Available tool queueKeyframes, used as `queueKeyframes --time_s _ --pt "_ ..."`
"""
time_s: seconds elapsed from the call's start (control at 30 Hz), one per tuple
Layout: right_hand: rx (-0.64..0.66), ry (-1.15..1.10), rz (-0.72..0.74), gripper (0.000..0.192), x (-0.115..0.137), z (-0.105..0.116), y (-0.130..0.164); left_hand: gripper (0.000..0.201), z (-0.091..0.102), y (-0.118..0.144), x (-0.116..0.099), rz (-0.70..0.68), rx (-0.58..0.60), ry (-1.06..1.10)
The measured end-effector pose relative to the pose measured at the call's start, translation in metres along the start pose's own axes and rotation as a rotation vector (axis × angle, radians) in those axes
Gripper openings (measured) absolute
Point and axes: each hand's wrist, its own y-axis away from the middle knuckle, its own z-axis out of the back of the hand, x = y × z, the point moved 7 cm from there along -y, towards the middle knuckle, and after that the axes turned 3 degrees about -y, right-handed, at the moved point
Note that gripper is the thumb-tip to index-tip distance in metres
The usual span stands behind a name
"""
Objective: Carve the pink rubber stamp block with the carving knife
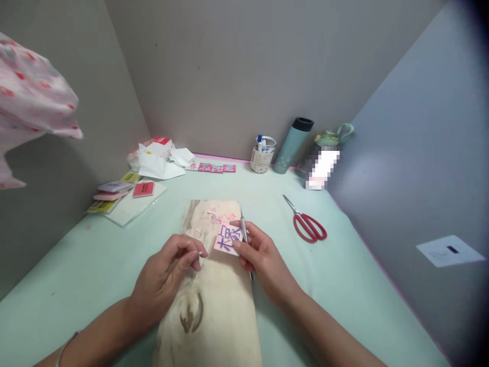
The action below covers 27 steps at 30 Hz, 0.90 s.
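A pale green table (95, 265) fills a booth with grey walls (229, 66). A wooden board (214, 306) lies lengthwise at the near centre of the table, with pink paper scraps (216, 214) scattered at its far end. The left hand (168, 278) rests over the board's left edge, fingertips pinched together on something too small to make out. The right hand (260, 255) sits at the board's right edge, closed on a slim silver knife (245, 237) and also pinching a pink paper square (228, 238) bearing a purple character, held just above the board. Red scissors (307, 224) lie closed on the table, right of the board and well apart from both hands. A grey-green flask (293, 147), a cup (262, 154) and a green teapot (332, 136) stand along the back wall. Crumpled wrappers (156, 155) and paper pads (114, 193) sit at the far left. Red paper pieces (212, 167) lie at the back edge.
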Motion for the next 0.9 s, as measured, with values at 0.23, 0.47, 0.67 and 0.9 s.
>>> queueKeyframes --time_s 0.23,0.47,0.67,0.9 --pt "0.017 0.009 0.002 0.043 -0.003 -0.002 0.001 0.009 -0.002 -0.005 0.008 0.086 -0.01 0.0" --pt "0.019 0.028 -0.017 0.047 -0.006 -0.001 0.001 0.011 0.001 -0.01 0.01 0.085 -0.019 -0.072" --pt "0.034 0.073 -0.006 0.046 -0.003 -0.003 0.0 0.016 -0.002 -0.014 0.007 0.05 0.076 -0.05" --pt "0.044 0.138 0.032 0.04 -0.002 -0.004 0.0 0.021 -0.004 -0.015 0.007 0.029 0.115 -0.059"
